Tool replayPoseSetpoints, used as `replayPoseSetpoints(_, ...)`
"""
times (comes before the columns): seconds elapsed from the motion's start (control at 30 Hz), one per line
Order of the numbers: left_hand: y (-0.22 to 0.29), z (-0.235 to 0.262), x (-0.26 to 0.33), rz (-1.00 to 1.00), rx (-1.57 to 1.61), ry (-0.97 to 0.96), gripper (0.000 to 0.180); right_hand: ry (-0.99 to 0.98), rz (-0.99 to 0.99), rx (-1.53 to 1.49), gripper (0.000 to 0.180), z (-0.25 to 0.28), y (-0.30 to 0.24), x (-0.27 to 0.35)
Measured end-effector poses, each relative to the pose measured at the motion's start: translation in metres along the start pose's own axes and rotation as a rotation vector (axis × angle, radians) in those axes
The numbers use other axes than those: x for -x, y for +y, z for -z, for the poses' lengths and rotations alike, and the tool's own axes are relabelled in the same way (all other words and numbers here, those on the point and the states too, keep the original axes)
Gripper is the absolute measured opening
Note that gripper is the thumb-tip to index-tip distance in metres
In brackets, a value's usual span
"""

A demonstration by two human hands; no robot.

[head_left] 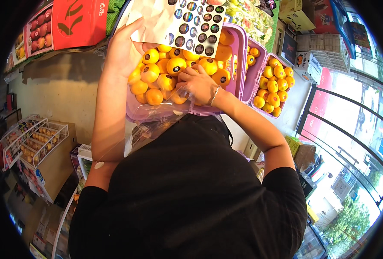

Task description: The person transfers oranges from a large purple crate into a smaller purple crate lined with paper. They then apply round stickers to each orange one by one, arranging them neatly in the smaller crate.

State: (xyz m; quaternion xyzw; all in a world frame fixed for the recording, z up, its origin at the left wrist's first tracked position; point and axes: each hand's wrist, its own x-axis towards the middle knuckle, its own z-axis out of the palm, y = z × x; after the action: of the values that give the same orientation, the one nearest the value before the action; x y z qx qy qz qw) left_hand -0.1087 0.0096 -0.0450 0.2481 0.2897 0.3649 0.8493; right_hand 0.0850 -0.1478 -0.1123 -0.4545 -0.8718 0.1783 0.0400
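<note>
My left hand (124, 47) grips the edge of a white sheet of round, dark, shiny stickers (192, 21), its thumb lying along the sheet. This sheet hangs over the far part of a purple plastic basket (240, 56) full of oranges (150, 73). Several of the oranges carry a dark round sticker. Low among the fruit, my right hand (196, 84) has its fingers curled down against the oranges; what lies under the fingertips is hidden. A bracelet (215, 95) circles the right wrist. Clear plastic film (155, 123) drapes over the basket's near edge, below my hands.
Right of the basket stands another purple basket (274, 113) of oranges. Wrapped greens (249, 21) lie beyond on a green cloth. A red fruit carton (77, 26) is at the far left, a white wire rack (49, 138) at left. Cartons (308, 67) and large windows line the right.
</note>
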Motion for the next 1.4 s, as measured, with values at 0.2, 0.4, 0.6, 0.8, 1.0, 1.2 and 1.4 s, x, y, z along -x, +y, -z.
replayPoseSetpoints(0.2, -0.002, 0.001, -0.004, 0.030, -0.044, 0.002, 0.032, -0.007, -0.003, -0.011, 0.037, 0.003, 0.000, -0.001)
replayPoseSetpoints(0.4, -0.006, -0.002, -0.005, 0.038, -0.100, -0.002, 0.034, 0.029, -0.009, 0.027, 0.037, 0.002, 0.000, -0.005)
replayPoseSetpoints(0.6, -0.007, -0.001, -0.004, 0.130, -0.050, -0.023, 0.045, -0.126, 0.058, -0.064, 0.035, 0.010, 0.011, -0.014)
replayPoseSetpoints(0.8, 0.002, -0.014, 0.004, 0.084, -0.116, 0.028, 0.045, 0.225, 0.027, -0.260, 0.025, 0.013, 0.007, 0.002)
replayPoseSetpoints(1.0, 0.007, -0.012, 0.006, 0.193, -0.103, -0.159, 0.042, 0.680, -0.505, -0.813, 0.006, 0.052, -0.013, 0.051)
replayPoseSetpoints(1.2, 0.010, 0.004, -0.001, 0.293, -0.026, -0.514, 0.039, 1.194, -0.321, -0.060, 0.024, 0.129, 0.013, 0.044)
replayPoseSetpoints(1.4, -0.004, -0.014, 0.008, 0.269, -0.055, -0.454, 0.041, 0.739, -0.145, -0.064, 0.030, 0.145, 0.011, 0.008)
